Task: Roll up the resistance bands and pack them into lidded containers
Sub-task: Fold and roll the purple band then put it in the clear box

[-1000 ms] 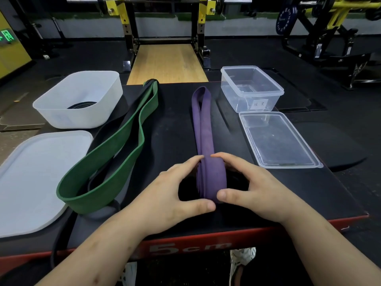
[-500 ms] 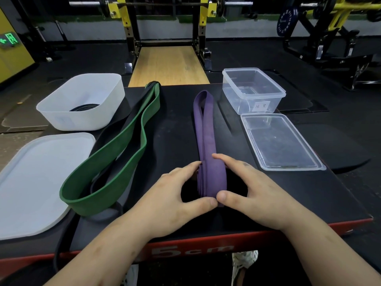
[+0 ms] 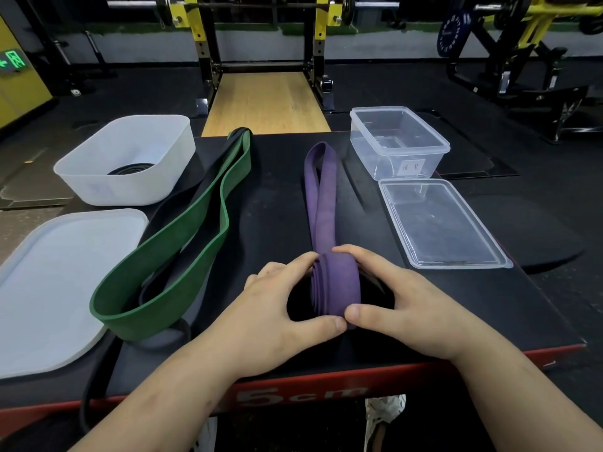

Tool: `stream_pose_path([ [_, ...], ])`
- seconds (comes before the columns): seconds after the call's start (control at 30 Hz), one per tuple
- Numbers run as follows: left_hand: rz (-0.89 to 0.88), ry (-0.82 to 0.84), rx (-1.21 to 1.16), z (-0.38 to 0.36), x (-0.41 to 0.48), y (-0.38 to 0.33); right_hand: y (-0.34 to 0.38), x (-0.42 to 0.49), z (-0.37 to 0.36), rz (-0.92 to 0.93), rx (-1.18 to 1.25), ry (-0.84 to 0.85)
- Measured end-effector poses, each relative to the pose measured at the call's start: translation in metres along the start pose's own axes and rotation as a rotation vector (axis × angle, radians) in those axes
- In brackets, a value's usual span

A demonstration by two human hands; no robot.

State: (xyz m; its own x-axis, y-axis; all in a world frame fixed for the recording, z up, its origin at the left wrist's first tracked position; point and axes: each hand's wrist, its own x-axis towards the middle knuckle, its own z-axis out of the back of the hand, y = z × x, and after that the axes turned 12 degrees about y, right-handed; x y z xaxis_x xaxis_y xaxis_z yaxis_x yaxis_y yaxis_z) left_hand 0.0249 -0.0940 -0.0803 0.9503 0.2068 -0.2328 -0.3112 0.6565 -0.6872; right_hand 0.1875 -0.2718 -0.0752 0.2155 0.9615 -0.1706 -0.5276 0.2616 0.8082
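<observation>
White tub (image 3: 130, 190): far left on bench (image 3: 489, 305); coiled black band (image 3: 130, 170) inside; white lid (image 3: 49, 288) flat in front.
Clear container (image 3: 388, 158): far right, label on near wall; clear lid (image 3: 437, 223) flat just beside.
Purple band (image 3: 321, 197): mid-bench, near end rolled, tail stretched away.
Left hand (image 3: 270, 308): curled, gripping the roll's left side.
Right hand (image 3: 414, 311): curled, gripping the right side; thumb tips just beside each other.

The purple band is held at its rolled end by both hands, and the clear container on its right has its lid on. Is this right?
No: the head view shows the clear container open, its lid lying beside it, nearer the person. The left hand and right hand do hold the purple band at its rolled end.
</observation>
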Motion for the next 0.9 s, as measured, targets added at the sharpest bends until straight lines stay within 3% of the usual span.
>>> stream_pose_path([
  [0.9,-0.028,-0.049,-0.057,0.0029,0.0,-0.0001,0.0065,-0.0002,0.0066,0.005,-0.038,0.1],
])
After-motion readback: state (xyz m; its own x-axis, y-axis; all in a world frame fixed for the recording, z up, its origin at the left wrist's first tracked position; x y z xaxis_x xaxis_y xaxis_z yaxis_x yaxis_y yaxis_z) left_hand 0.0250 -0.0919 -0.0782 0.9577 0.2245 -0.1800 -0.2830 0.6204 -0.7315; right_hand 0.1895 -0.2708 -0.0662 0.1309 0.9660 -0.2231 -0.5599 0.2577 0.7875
